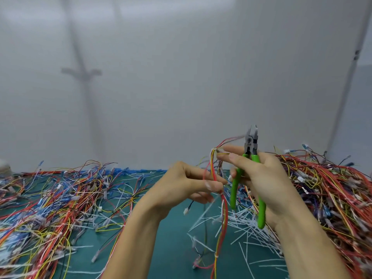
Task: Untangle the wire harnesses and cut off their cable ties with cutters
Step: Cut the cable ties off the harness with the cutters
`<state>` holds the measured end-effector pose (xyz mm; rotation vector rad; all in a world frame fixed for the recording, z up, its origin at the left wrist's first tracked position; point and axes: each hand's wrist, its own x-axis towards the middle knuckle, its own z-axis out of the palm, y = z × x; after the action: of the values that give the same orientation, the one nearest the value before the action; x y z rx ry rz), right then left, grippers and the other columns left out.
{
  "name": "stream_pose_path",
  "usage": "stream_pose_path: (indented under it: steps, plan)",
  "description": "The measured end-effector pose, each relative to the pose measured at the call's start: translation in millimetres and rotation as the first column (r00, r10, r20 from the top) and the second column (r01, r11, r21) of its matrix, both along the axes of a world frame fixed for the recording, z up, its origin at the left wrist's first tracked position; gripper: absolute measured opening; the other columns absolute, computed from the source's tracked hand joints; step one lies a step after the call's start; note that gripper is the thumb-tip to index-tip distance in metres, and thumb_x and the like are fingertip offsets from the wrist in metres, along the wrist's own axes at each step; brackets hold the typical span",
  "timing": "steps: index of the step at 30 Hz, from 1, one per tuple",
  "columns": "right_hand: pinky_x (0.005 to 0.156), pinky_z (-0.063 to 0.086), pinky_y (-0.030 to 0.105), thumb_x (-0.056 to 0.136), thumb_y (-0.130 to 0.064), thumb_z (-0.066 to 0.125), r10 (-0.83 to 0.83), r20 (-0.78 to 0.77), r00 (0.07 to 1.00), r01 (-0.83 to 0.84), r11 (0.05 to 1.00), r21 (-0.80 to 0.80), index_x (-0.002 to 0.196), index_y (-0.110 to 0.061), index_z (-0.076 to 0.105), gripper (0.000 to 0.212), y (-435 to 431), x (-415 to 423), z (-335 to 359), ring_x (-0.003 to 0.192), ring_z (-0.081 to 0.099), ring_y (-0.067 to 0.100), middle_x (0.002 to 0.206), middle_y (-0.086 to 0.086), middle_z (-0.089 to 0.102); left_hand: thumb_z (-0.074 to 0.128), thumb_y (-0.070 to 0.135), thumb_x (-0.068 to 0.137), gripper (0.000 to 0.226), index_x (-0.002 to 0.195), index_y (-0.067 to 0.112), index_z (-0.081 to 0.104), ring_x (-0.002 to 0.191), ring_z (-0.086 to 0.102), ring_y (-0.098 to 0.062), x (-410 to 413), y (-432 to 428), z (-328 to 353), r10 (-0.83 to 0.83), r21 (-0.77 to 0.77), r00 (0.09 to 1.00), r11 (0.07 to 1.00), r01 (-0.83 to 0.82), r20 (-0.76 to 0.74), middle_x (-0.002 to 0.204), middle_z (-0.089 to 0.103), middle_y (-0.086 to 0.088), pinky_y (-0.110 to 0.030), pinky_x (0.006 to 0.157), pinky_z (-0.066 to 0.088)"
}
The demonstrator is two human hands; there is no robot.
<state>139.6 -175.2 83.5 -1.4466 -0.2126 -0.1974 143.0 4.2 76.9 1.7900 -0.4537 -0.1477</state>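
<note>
My right hand [259, 178] holds green-handled cutters [249, 170] upright in its palm, jaws pointing up. Its index finger and thumb also pinch the top of a thin wire harness [222, 216] of red, yellow and white wires. The harness hangs down between my hands to the green mat [171, 238], with a small white tie near its lower end. My left hand [187, 186] is raised just left of the harness, and its thumb and fingers pinch the wires lower down.
A tangled heap of multicoloured harnesses [50, 202] covers the left of the mat. A bigger, mostly red heap [330, 190] fills the right side. Cut white cable ties [247, 224] lie scattered under my right hand. A grey wall stands behind.
</note>
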Motion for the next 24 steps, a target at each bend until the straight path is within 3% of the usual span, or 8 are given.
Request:
stream_pose_path:
  steps: [5, 10, 14, 18, 21, 24]
  plan:
    - [0.059, 0.048, 0.017, 0.093, -0.018, 0.063, -0.101, 0.044, 0.994, 0.107, 0.982, -0.156, 0.094, -0.016, 0.069, 0.007, 3, 1, 0, 0.057, 0.053, 0.003, 0.072, -0.007, 0.074, 0.077, 0.022, 0.068, 0.02, 0.083, 0.008, 0.077, 0.06, 0.068, -0.012, 4, 9, 1, 0.039, -0.259, 0.996, 0.964, -0.058, -0.076, 0.077, 0.072, -0.007, -0.015, 0.059, 0.052]
    - [0.051, 0.041, 0.009, 0.083, -0.029, 0.075, 0.048, 0.084, 0.995, -0.013, 0.927, -0.375, 0.08, -0.015, 0.071, 0.014, 14, -8, 2, 0.051, 0.056, -0.005, 0.063, -0.008, 0.07, 0.075, 0.019, 0.069, 0.019, 0.082, 0.005, 0.074, 0.066, 0.068, -0.012, 9, 10, -1, 0.171, -0.38, 0.981, 0.905, -0.192, -0.089, 0.076, 0.072, -0.008, -0.017, 0.065, 0.056]
    - [0.06, 0.044, 0.026, 0.077, -0.033, 0.079, -0.051, 0.088, 0.995, 0.089, 0.856, -0.509, 0.076, -0.017, 0.069, 0.019, 24, -4, -6, 0.054, 0.058, 0.0, 0.061, -0.009, 0.069, 0.075, 0.013, 0.075, 0.023, 0.09, -0.004, 0.071, 0.068, 0.07, -0.014, 10, 9, -1, 0.245, -0.427, 0.967, 0.868, -0.253, -0.076, 0.078, 0.071, -0.012, -0.016, 0.065, 0.054]
    - [0.066, 0.051, 0.031, 0.078, -0.031, 0.072, -0.123, 0.125, 0.984, 0.173, 0.79, -0.588, 0.073, -0.018, 0.067, 0.015, 28, -2, -11, 0.067, 0.064, 0.017, 0.068, -0.007, 0.072, 0.069, 0.004, 0.079, 0.023, 0.099, -0.009, 0.07, 0.087, 0.074, -0.023, 11, 12, -1, 0.152, -0.516, 0.979, 0.833, -0.202, -0.139, 0.1, 0.074, -0.018, -0.018, 0.072, 0.057]
    - [0.062, 0.048, 0.033, 0.08, -0.028, 0.068, -0.097, 0.132, 0.987, 0.154, 0.824, -0.545, 0.071, -0.023, 0.068, 0.01, 29, -2, -10, 0.056, 0.051, 0.012, 0.064, -0.006, 0.07, 0.066, 0.002, 0.082, 0.027, 0.109, 0.003, 0.071, 0.097, 0.072, -0.022, 9, 20, 0, 0.029, -0.493, 0.99, 0.865, -0.094, -0.137, 0.113, 0.072, -0.014, -0.019, 0.075, 0.057]
    - [0.059, 0.041, 0.035, 0.082, -0.026, 0.066, -0.068, 0.12, 0.99, 0.118, 0.864, -0.489, 0.065, -0.024, 0.067, 0.018, 31, -2, -10, 0.053, 0.043, 0.013, 0.048, -0.009, 0.056, 0.072, 0.021, 0.077, 0.036, 0.112, 0.025, 0.073, 0.086, 0.073, -0.01, 5, 24, 2, 0.023, -0.361, 0.996, 0.931, -0.053, -0.087, 0.119, 0.071, 0.002, -0.017, 0.07, 0.056]
